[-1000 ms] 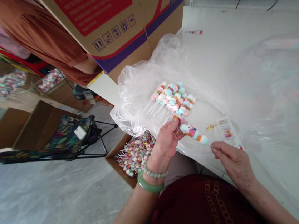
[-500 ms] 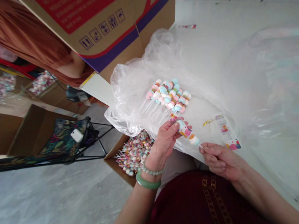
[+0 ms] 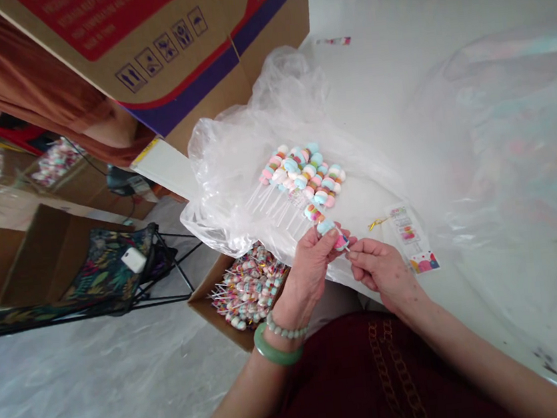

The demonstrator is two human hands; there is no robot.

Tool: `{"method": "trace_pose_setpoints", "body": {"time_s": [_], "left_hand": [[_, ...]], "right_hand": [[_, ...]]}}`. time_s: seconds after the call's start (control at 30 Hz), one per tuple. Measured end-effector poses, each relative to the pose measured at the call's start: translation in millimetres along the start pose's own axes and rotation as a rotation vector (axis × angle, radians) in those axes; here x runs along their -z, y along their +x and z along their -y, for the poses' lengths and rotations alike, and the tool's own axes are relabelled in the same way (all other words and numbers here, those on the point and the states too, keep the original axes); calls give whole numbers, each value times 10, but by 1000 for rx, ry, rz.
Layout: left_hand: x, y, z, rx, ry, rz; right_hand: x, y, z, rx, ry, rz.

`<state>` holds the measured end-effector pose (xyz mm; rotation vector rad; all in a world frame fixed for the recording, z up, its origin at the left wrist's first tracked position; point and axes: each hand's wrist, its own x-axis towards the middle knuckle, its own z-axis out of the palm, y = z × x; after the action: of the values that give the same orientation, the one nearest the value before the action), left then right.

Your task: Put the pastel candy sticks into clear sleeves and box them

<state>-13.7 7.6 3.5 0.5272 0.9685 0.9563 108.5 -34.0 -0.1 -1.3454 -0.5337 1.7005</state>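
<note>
My left hand (image 3: pixel 314 258) is closed around a small clear printed bag (image 3: pixel 314 213) with a marshmallow skewer (image 3: pixel 325 226) inside it. Pastel marshmallows show through the bag above and below my thumb. My right hand (image 3: pixel 378 268) pinches the skewer's white stick at the bag's lower end, close to my left fingers. Just beyond my hands, several unwrapped marshmallow skewers (image 3: pixel 304 169) lie in a pile on clear plastic sheeting (image 3: pixel 232 154), sticks towards me. To the right, a flat printed bag (image 3: pixel 414 239) rests on the table beside a gold twist tie (image 3: pixel 377 223).
Below the table edge, a carton (image 3: pixel 203 298) holds many wrapped skewers. A large cardboard box (image 3: pixel 226 101) stands at the back left, near a co-worker's sleeve (image 3: pixel 42 75). A folding chair (image 3: pixel 108 262) carries a white phone (image 3: pixel 134 259). A big clear plastic bag (image 3: pixel 516 135) covers the right side.
The skewer has slid up into the printed bag in my left hand. My right hand has moved left and up with the stick, closer to my left hand. The view has shifted slightly.
</note>
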Motion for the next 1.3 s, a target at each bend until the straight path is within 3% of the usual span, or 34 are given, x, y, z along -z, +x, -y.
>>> {"method": "trace_pose_setpoints", "body": {"time_s": [0.13, 0.27, 0.4, 0.5, 0.6, 0.7, 0.8, 0.87, 0.97, 1.07, 1.17, 1.3], "left_hand": [[77, 60, -29, 89, -77, 45], [124, 128, -101, -54, -166, -74], [-11, 102, -42, -165, -181, -94], [-65, 75, 2, -118, -200, -72], [19, 102, -34, -51, -248, -88], [100, 134, -69, -82, -256, -146], [36, 116, -13, -139, -203, -178], [-45, 82, 48, -151, -191, -157], [-84, 38, 92, -60, -174, -77], [-9, 19, 90, 56, -49, -3], [39, 6, 144, 79, 51, -4], [-35, -41, 260, 168, 39, 113]], "right_hand": [[68, -29, -34, 49, -101, 18], [130, -55, -57, -1, -158, 23], [38, 30, -51, 40, -110, -17], [6, 79, -54, 106, -120, -22], [84, 44, -64, 136, -248, -16], [150, 3, -59, 172, -430, -71], [75, 32, -36, 214, -480, -93], [-12, 72, -21, 284, -451, -79], [-53, 105, -20, 320, -396, -94], [48, 104, -55, 308, -443, -159], [160, 117, -88, 373, -526, -223], [174, 140, -64, 528, -629, -178]]}}
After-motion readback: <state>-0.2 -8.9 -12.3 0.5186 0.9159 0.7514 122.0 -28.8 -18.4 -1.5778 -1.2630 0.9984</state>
